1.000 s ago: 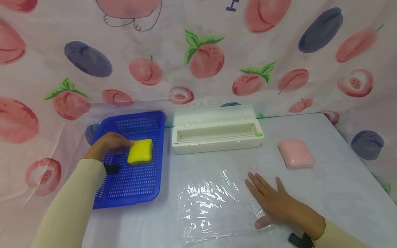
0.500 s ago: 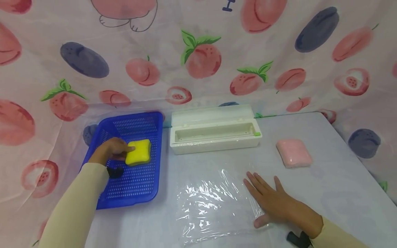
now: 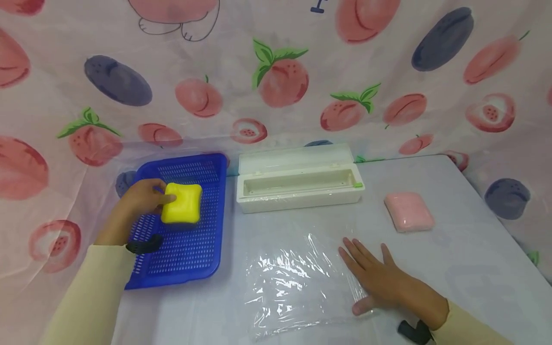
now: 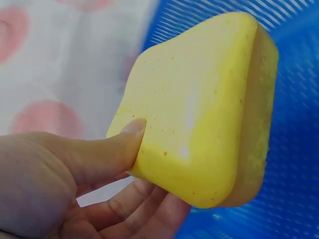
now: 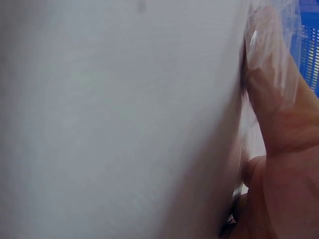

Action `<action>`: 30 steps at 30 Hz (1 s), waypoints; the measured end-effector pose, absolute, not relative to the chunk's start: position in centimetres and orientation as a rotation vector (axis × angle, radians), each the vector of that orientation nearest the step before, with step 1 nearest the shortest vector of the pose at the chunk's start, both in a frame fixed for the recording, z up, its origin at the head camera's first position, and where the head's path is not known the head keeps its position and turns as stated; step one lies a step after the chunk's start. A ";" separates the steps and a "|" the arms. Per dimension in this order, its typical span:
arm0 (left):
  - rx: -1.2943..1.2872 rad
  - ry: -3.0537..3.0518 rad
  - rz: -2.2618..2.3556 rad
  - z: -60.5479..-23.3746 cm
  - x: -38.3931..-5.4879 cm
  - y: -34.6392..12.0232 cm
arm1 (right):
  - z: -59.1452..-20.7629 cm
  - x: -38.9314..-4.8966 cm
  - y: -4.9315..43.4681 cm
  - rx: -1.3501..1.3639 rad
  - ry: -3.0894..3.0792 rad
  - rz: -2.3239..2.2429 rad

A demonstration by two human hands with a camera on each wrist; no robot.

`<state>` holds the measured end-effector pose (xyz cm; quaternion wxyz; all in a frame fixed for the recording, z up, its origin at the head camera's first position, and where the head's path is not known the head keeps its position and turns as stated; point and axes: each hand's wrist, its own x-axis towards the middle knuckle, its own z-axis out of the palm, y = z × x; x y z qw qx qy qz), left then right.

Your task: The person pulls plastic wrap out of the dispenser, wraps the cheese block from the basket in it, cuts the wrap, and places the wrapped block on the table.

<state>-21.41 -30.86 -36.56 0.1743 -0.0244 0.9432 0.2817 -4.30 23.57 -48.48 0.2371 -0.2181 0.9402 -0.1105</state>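
My left hand (image 3: 144,197) pinches a yellow block (image 3: 183,205), square with rounded corners and slightly pinched-in sides, above the blue basket (image 3: 217,249). In the left wrist view the thumb (image 4: 114,149) presses the smooth, speckled face of the block (image 4: 189,109), and the other fingers lie behind it. A clear sheet of cling film (image 3: 293,292) is spread on the table, shiny and wrinkled. My right hand (image 3: 384,282) lies flat with spread fingers on the film's right edge. Film covers part of the right thumb (image 5: 279,104) in the right wrist view.
A white cling film dispenser (image 3: 297,205) with its lid raised and a green slider stands at the back of the table. A pink block (image 3: 409,212), similar in shape and glossy, lies at the right. Behind hangs a fruit-print curtain (image 3: 241,57).
My left hand has taken hold of the yellow block in the basket and lifted it, moving slightly left. The right hand has stayed in place on the film.
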 end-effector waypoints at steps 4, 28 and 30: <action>-0.033 2.673 0.852 -34.6 -20.4 -30.3 | -48.5 -4.4 23.5 -0.589 2.565 -0.309; 0.662 2.693 0.842 -35.7 -12.1 -9.6 | -48.6 -4.5 23.3 -0.537 2.549 -0.278; 0.753 2.683 0.769 -36.6 -11.6 -8.1 | -48.7 -4.6 23.2 -0.513 2.541 -0.253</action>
